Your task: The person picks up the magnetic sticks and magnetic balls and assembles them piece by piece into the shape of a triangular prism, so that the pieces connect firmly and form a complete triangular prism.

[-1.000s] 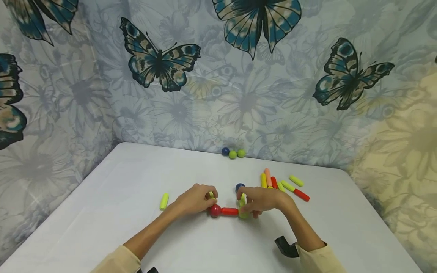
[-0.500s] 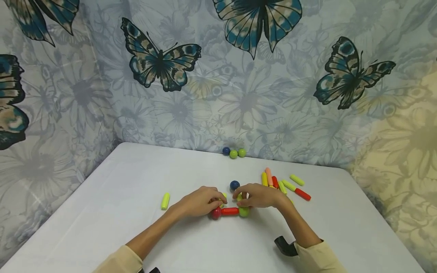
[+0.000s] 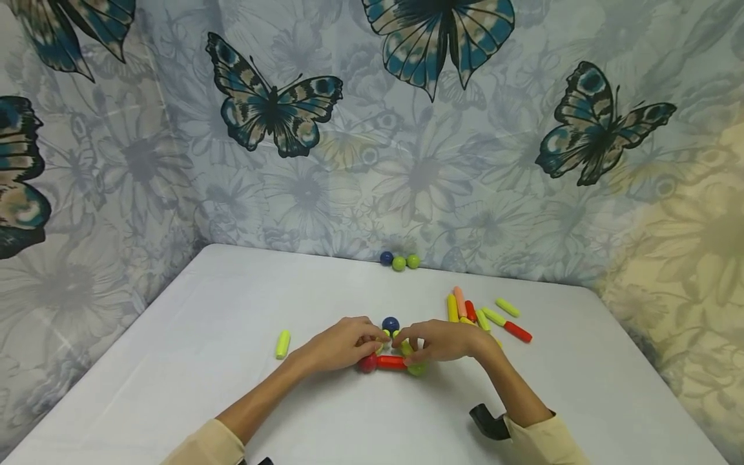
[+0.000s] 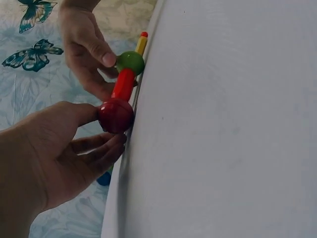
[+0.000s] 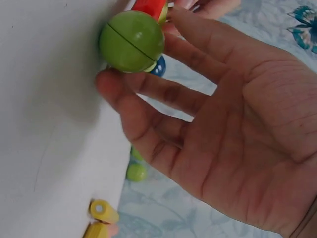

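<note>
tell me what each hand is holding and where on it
Left hand pinches the red ball at one end of the red stick; right hand holds the green ball at the other end.

Red rod flat on white surface, red ball touching one end, green ball the other.

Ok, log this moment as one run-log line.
left hand: touches red ball | right hand: touches green ball | red rod: joins both balls | blue ball: behind hands
</note>
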`<state>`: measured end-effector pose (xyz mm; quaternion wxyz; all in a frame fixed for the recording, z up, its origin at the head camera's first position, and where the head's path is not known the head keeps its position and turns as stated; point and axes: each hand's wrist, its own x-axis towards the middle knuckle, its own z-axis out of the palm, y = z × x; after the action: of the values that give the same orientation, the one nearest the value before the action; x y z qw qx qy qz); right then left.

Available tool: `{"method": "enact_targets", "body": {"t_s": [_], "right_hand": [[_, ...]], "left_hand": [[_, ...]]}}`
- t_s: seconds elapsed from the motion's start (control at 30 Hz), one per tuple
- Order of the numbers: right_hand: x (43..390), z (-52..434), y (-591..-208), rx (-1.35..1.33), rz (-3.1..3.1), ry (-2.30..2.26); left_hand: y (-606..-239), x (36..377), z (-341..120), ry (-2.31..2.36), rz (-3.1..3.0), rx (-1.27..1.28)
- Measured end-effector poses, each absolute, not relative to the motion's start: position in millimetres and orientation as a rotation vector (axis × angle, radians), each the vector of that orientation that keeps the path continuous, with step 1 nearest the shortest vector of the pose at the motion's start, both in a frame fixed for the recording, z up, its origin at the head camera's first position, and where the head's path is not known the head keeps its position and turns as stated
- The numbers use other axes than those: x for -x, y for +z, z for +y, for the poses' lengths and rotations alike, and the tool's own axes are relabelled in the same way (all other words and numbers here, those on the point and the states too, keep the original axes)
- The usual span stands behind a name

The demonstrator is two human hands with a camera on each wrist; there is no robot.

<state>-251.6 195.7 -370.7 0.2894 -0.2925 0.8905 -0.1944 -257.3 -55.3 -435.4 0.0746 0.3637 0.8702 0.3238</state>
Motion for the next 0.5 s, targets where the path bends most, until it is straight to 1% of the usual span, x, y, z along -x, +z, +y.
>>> {"method": "enact_targets", "body": {"t_s": [0.23,0.5], "right_hand": [[251,199,-368,0.766,2.334,-0.478],[248,206,-362,0.697,2.385,-0.422]], "left_hand": [[-431,266,-68,0.911,2.401,-1.033],[-453,273,-74,1.040,2.352,-1.118]]}}
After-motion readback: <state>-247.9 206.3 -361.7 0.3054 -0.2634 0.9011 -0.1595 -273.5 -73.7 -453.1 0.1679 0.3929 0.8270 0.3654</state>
